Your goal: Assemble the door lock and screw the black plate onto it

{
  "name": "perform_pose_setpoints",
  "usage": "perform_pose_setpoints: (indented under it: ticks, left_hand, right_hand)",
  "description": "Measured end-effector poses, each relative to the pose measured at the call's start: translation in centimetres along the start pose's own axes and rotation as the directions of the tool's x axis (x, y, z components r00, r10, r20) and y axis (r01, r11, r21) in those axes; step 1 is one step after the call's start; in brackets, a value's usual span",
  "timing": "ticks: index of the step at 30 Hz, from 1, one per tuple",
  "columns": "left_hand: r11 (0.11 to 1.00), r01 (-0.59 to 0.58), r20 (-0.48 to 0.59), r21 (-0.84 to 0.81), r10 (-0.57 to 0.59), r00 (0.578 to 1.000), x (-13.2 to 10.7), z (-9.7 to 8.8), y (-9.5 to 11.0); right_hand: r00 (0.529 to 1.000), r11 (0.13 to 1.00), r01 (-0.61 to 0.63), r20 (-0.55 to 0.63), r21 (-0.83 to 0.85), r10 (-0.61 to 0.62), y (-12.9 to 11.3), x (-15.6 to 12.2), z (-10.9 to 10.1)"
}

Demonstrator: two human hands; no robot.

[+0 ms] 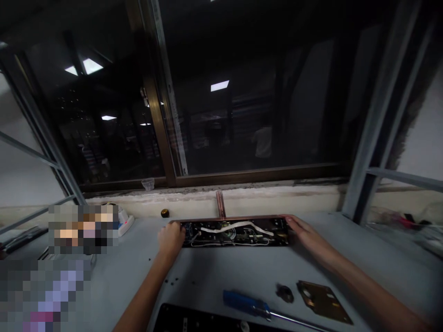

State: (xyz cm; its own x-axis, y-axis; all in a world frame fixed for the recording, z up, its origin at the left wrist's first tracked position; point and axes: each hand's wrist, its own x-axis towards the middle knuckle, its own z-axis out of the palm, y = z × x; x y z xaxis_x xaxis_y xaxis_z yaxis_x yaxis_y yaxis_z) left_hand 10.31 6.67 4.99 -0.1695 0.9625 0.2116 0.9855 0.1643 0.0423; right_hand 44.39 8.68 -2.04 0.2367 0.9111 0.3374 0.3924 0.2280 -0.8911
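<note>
A long, narrow open electronics housing (235,233) is held at its two ends, tilted so that its inside faces me. White wires and a pale flat strip run across the dark interior, with a blue circuit board at the left end. My left hand (172,240) is closed round the left end. At the right end, my right hand (300,230) grips the edge; some fingertips are hidden behind it. Nearer to me lie a blue-handled screwdriver (244,302), a dark round part (284,293) and a brownish metal plate (325,300). A black panel (197,320) is cut off by the bottom edge.
Several small screws (172,281) lie scattered on the grey table (114,286). A small dark and gold knob (165,213) and a white power strip (126,224) stand towards the back. A clear plastic cup (148,184) sits on the windowsill. Metal shelf posts (374,124) flank the window.
</note>
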Motion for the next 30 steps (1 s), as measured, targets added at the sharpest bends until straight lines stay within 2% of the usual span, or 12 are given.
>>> perform_pose_setpoints:
  ticks: [3,11,17,20,25,30]
  left_hand:
    - [0.999,-0.008,0.008,0.041,0.008,1.000,0.0,0.4,0.4]
    - [0.991,-0.119,0.021,0.060,0.118,0.993,0.6,1.4,0.1]
    - [0.984,-0.161,0.015,0.081,0.160,0.987,0.8,1.7,-0.1]
    - [0.981,-0.176,0.009,0.088,0.176,0.984,0.8,1.8,-0.2]
    - [0.978,-0.187,0.010,0.089,0.187,0.982,1.0,1.8,-0.6]
    - [0.974,-0.213,0.024,0.075,0.212,0.977,0.7,1.7,-0.2]
  right_hand:
    - [0.996,0.998,-0.031,0.083,0.062,0.026,-0.1,0.0,0.0]
    - [0.990,0.987,-0.068,0.131,0.145,0.049,0.2,-0.5,0.7]
    - [0.990,0.982,-0.110,0.100,0.152,0.095,1.0,-0.7,1.8]
    - [0.990,0.984,-0.103,0.111,0.146,0.087,1.1,-0.6,1.9]
    - [0.987,0.980,-0.155,0.049,0.123,0.150,1.0,-0.8,2.0]
    - [0.985,0.979,-0.164,0.063,0.119,0.158,1.2,-0.9,2.2]
